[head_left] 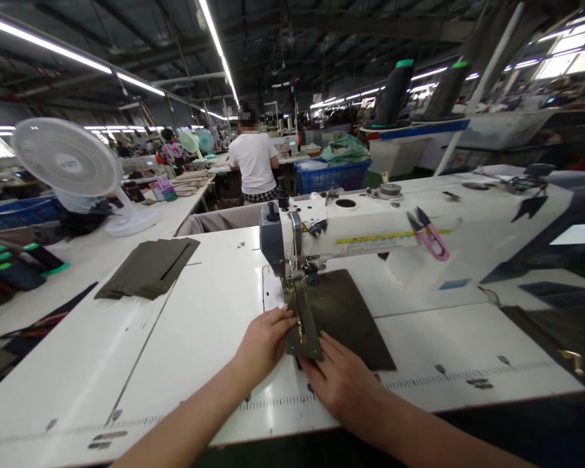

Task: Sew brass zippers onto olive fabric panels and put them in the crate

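A dark olive fabric piece [344, 315] with a brass zipper along its left edge lies under the presser foot of a white sewing machine [370, 227]. My left hand [264, 341] rests on the table at the fabric's left edge, fingers together and pressing the zipper strip. On the near edge of the fabric lies my right hand [338, 377], palm down, its fingers flat. Neither hand grips anything.
A stack of olive fabric pieces [149, 266] lies on the white table [185, 351] to the left. Pink thread snips [431, 237] rest on the machine arm. A white fan [71, 162] stands at far left. A person in a white shirt [253, 162] works ahead.
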Tool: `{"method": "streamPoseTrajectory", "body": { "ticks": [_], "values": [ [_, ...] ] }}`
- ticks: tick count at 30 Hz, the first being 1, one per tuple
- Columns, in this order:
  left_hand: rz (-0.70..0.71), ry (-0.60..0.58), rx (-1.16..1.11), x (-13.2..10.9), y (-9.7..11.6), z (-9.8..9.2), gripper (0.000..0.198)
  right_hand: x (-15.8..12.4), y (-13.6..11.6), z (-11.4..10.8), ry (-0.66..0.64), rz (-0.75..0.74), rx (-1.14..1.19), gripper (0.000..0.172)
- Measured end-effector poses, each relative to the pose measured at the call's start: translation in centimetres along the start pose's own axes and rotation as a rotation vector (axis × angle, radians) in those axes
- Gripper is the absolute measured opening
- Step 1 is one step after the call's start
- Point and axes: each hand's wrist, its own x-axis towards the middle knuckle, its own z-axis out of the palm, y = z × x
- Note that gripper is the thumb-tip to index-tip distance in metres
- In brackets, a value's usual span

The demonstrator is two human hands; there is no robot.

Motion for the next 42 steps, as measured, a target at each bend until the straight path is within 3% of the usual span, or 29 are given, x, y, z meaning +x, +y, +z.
{"method": "streamPoseTrajectory", "body": {
  "ticks": [3,8,14,25,42],
  "values": [
    [-0.010,-0.011,0.019,0.1,0.1,0.1,0.026,0.2,-0.2,0.0,-0.045,0.010,-0.029,0.025],
    [0.030,-0.015,0.063,0.0,0.5,0.1,0.027,0.2,0.5,-0.8,-0.068,-0.110,0.043,0.024],
    [0.073,-0.006,0.157,-0.3,1.1,0.7,0.024,-0.2,0.8,-1.1,-0.055,-0.097,0.070,0.025],
    [0.091,-0.048,0.179,1.0,-0.5,0.7,0.025,0.2,2.4,0.0,-0.071,-0.068,0.073,0.024],
    [-0.011,0.010,0.118,2.9,-3.0,1.3,0.021,2.1,5.2,2.7,-0.130,-0.030,0.113,0.022]
  ]
}}
